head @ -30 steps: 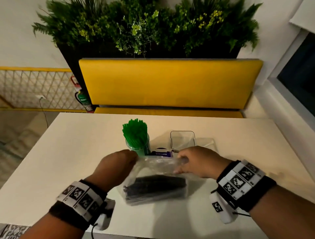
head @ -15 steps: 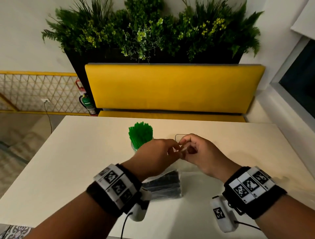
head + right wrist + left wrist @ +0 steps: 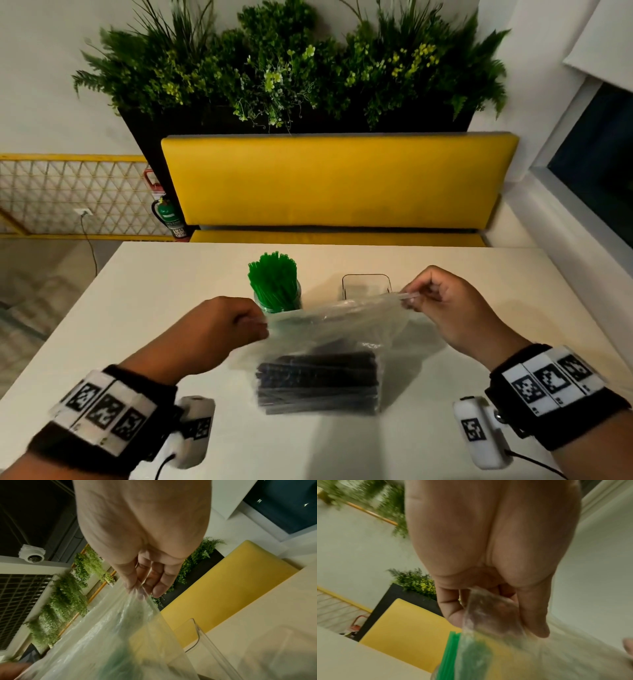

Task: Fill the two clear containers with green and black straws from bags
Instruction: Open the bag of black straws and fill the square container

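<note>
On the pale counter (image 3: 137, 308) a round clear container (image 3: 278, 304) stands packed with upright green straws (image 3: 274, 279). Just to its right a second, squarish clear container (image 3: 366, 284) appears to hold nothing, though the bag hides its lower part. Nearer the person, a clear plastic bag (image 3: 329, 329) holds a bundle of black straws (image 3: 318, 380) lying sideways at its bottom, which rests on the counter. The left hand (image 3: 219, 329) pinches the bag's left top edge with curled fingers, and the right hand (image 3: 442, 305) pinches the right top edge between thumb and fingertips, the mouth stretched between them. The right wrist view alone shows the bare rim of the squarish container (image 3: 197, 630) close up; the left wrist view shows the green straws (image 3: 452, 650) beside the bag's film (image 3: 488, 615).
</note>
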Demonstrator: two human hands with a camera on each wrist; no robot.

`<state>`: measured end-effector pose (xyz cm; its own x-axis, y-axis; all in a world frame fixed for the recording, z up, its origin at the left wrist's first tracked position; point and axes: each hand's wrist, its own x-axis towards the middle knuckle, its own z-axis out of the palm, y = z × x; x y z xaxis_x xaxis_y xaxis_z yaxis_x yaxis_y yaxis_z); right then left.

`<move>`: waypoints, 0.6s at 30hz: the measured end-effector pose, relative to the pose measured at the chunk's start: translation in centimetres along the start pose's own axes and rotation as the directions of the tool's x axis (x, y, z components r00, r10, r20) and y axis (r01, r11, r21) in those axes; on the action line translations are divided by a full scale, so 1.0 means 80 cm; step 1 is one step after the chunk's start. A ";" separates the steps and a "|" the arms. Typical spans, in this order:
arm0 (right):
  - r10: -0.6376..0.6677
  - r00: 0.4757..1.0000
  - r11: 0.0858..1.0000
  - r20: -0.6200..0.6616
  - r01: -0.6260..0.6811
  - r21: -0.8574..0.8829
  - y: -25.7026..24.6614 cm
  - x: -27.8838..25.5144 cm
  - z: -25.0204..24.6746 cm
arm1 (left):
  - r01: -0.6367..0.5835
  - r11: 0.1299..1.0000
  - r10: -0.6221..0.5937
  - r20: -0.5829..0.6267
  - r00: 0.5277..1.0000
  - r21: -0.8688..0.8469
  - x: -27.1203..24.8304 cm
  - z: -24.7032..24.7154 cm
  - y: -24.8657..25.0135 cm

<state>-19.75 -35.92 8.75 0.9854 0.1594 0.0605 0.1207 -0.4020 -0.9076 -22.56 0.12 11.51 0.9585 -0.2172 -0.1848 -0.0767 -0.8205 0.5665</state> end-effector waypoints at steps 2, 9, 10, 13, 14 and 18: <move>0.023 1.000 0.999 0.021 -0.022 -0.050 0.005 0.002 -0.003 | 0.051 0.997 -0.052 -0.030 0.998 -0.054 -0.005 -0.009 -0.005; -0.324 0.926 0.703 0.195 0.373 -0.605 -0.059 0.001 0.026 | -0.019 0.991 -0.001 -0.155 0.988 -0.129 0.001 -0.003 0.026; -0.349 0.900 0.644 0.262 0.433 -0.630 -0.073 0.003 0.042 | -0.053 0.989 0.031 -0.153 0.988 -0.141 0.004 0.001 0.037; -0.320 0.887 0.728 0.332 0.454 -0.514 -0.095 0.016 0.080 | -0.090 0.949 0.043 -0.157 0.987 -0.302 0.009 0.009 0.058; -0.309 0.900 0.774 0.308 0.426 -0.469 -0.093 0.021 0.084 | -0.086 0.925 0.029 -0.155 0.987 -0.371 0.009 0.008 0.059; -0.259 0.944 0.831 0.203 0.325 -0.451 -0.079 0.026 0.076 | -0.061 0.880 -0.036 -0.193 0.981 -0.471 0.003 -0.004 0.032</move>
<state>-19.17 -27.61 12.08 0.8747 0.4380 0.2076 0.4749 -0.6888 -0.5477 -22.43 -1.83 13.17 0.9956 -0.0816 -0.0462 0.0035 -0.4599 0.8880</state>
